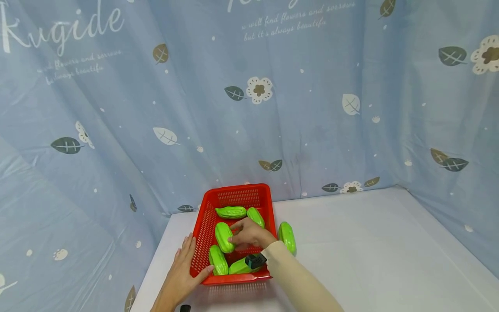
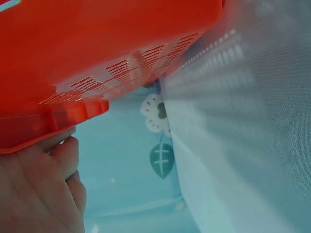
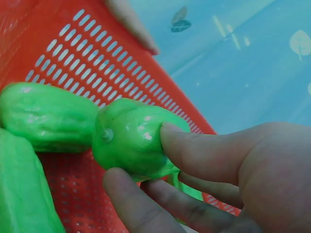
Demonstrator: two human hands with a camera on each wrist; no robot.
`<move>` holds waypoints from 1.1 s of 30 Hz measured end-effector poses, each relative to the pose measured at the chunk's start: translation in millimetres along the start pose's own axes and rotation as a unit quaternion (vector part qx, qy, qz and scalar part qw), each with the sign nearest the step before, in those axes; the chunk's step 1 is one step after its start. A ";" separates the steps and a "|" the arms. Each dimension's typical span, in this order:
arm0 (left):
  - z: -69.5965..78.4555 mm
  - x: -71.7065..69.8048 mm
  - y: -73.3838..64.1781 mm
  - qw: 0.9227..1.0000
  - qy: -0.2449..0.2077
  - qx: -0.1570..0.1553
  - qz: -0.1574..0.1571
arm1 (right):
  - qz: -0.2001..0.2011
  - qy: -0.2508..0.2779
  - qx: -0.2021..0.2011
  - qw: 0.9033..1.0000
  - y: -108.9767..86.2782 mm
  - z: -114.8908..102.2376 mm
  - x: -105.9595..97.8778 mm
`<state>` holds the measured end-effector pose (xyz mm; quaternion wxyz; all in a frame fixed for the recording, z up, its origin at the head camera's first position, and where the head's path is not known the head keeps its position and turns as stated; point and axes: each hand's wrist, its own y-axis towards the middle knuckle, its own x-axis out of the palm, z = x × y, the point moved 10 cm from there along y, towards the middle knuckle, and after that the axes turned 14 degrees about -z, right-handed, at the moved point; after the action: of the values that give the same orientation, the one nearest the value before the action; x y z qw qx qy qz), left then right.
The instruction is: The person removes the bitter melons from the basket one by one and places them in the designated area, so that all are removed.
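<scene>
A red plastic basket [image 1: 269, 203] with slotted walls holds several bright green, ridged, elongated gourds. My right hand [image 1: 249, 234] is over the inside of the basket and holds one green gourd [image 1: 224, 237]. In the right wrist view, the thumb [image 3: 204, 150] presses one side of that gourd [image 3: 126, 138], with the other fingers on the opposite side. My left hand [image 1: 180, 273] rests against the basket's near left corner, its fingers along the left wall and its thumb at the front rim. In the left wrist view, the left hand [image 2: 43, 184] touches the basket's rim [image 2: 58, 121].
One more green gourd [image 1: 287, 237] lies on the white tabletop [image 1: 370, 251], just right of the basket. Other gourds lie inside, including one at the back [image 1: 231, 212] and one at the near left [image 1: 218, 260]. A blue patterned curtain [image 1: 312, 130] hangs behind and at both sides.
</scene>
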<state>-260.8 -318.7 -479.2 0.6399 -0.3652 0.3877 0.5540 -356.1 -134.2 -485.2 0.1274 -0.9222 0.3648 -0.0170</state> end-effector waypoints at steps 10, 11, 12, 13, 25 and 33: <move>-0.4 -0.1 1.3 1.000 0.000 -0.009 -0.007 | -0.007 0.027 -0.010 1.000 -9.1 -7.6 -3.4; -0.6 0.0 1.4 1.000 0.002 -0.009 -0.006 | -0.008 0.027 -0.010 1.000 -10.4 -8.0 -3.9; -0.8 0.1 1.5 1.000 0.002 -0.008 -0.007 | -0.009 0.026 -0.011 1.000 -12.2 -8.6 -4.4; -0.8 0.1 1.5 1.000 0.003 -0.008 -0.006 | -0.009 0.027 -0.011 1.000 -13.8 -8.7 -4.8; 3.6 -3.4 0.2 0.999 0.034 -0.001 -0.002 | -0.008 0.038 -0.025 0.999 -29.9 -4.9 -9.1; 6.6 -5.6 -2.5 0.998 0.053 0.015 0.014 | -0.003 0.044 -0.048 0.998 -42.7 -6.4 -13.0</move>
<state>-258.2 -315.4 -471.3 0.6162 -0.3790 0.4341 0.5369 -337.9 -96.8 -467.7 0.0664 -0.9268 0.3673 -0.0406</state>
